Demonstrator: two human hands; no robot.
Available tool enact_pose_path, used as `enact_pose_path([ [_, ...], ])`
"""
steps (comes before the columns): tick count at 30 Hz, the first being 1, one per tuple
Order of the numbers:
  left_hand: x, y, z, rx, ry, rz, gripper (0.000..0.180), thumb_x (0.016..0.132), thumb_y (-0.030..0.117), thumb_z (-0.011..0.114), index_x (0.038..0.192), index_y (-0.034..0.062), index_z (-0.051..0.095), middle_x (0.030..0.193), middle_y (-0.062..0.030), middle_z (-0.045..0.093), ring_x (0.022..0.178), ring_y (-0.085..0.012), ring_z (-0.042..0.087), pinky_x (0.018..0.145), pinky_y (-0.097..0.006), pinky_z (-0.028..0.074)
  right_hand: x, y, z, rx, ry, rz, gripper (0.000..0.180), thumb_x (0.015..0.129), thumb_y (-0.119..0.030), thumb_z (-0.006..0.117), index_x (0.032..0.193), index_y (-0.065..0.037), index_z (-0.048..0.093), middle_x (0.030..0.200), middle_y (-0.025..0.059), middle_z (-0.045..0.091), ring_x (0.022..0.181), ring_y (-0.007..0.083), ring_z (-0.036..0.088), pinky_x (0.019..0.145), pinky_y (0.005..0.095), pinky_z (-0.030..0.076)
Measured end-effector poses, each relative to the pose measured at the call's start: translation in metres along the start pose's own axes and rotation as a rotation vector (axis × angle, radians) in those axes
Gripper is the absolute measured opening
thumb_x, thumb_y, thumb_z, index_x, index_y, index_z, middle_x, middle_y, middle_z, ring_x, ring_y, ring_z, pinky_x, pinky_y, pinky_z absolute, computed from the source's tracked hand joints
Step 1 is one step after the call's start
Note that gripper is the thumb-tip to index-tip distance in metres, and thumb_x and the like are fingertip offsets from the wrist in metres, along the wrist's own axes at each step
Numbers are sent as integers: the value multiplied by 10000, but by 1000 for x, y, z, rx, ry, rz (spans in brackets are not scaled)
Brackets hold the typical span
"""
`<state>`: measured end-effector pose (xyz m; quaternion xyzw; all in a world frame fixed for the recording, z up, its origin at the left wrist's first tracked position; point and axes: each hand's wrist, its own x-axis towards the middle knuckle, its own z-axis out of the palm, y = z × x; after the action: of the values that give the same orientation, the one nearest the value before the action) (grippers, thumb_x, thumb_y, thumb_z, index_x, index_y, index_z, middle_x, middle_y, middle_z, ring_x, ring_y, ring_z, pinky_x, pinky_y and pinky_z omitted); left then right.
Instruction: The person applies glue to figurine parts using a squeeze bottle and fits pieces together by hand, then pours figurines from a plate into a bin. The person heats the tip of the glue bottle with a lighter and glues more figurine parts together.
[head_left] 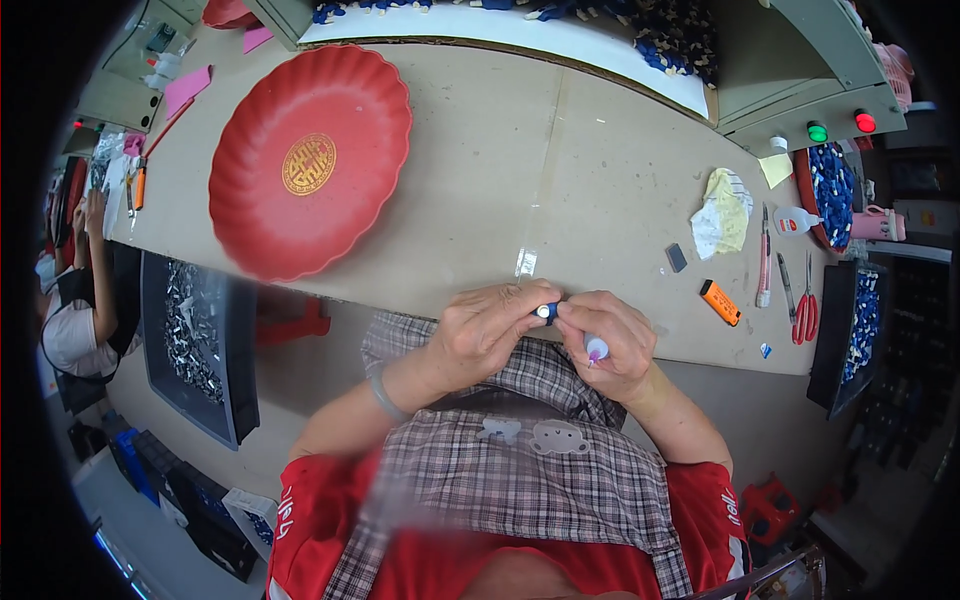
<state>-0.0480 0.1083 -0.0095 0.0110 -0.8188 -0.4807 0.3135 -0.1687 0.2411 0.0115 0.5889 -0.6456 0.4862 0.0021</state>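
At the near edge of the bench my two hands meet. In my left hand [482, 328], closed with its fingertips pinched, is a small blue piece [546, 311] with a cream round end. My right hand [622, 338] is closed too, its fingertips against that same piece. A small pale bottle [595, 347] with a purple end sits in the curl of my right fingers; its other end is hidden. Nearest on the right lie a dark grey block [676, 258] and an orange lighter-like object [720, 302].
A large red scalloped dish [350, 190] takes up the bench's left. On the right are a crumpled cloth [722, 213], a craft knife [765, 260], red scissors [806, 310] and a white bottle [797, 220]. Bins of small parts [200, 340] flank the bench. A co-worker [85, 310] sits left.
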Motion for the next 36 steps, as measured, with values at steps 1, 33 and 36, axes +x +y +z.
enact_pose_path([
  [1,0,-1,0,-6,-3,-1,294,742,-73,640,1033,-51,609,937,-166,669,863,-305,673,751,-359,560,-1,0,0,9,-2,4,223,689,85,711,866,10,598,763,134,635,620,232,630,524,282,499],
  [33,-3,-2,-4,-30,52,80,316,725,-92,648,1033,-29,620,1061,-190,643,923,-289,661,772,-327,554,1,1,3,76,46,-26,261,693,57,721,916,-9,603,788,122,632,628,206,626,525,279,504],
  [36,-2,-2,-3,-19,77,99,315,726,-97,644,1031,-25,618,1093,-198,628,927,-294,657,774,-323,554,0,-4,6,123,84,73,275,679,60,729,913,-14,607,804,119,639,650,205,634,545,276,511],
])
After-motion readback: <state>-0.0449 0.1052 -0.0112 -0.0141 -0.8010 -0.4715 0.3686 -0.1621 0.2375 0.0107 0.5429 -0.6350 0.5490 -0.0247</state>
